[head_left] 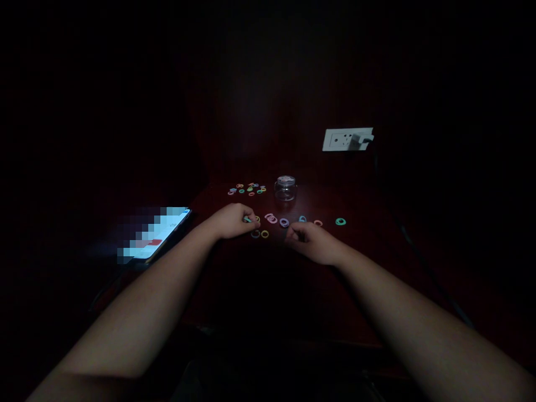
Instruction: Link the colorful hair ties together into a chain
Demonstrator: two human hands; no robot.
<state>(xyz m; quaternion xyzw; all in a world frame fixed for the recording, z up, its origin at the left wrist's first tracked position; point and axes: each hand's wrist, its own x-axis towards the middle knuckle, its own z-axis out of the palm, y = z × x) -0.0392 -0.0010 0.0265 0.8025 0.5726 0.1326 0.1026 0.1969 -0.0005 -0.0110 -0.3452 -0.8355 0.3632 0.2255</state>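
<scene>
My left hand (234, 221) rests low over the table with finger and thumb closed, and a green hair tie (248, 219) shows between them. Close to its fingertips lie a yellow hair tie (265, 234) and a grey-blue hair tie (255, 234). My right hand (313, 241) is curled, fingertips together; what they hold, if anything, is hidden. Just beyond it is a blue hair tie (302, 219). A row continues with pink hair ties (271, 218), a lavender hair tie (284, 223), a salmon hair tie (318, 223) and a green pair of hair ties (340, 221).
A clear lidded jar (285, 191) stands behind the row. Left of it lies a loose group of several coloured hair ties (250, 190). A lit phone (161, 237) is at the left. A wall socket (347, 139) with a plug is at the back right. The surroundings are very dark.
</scene>
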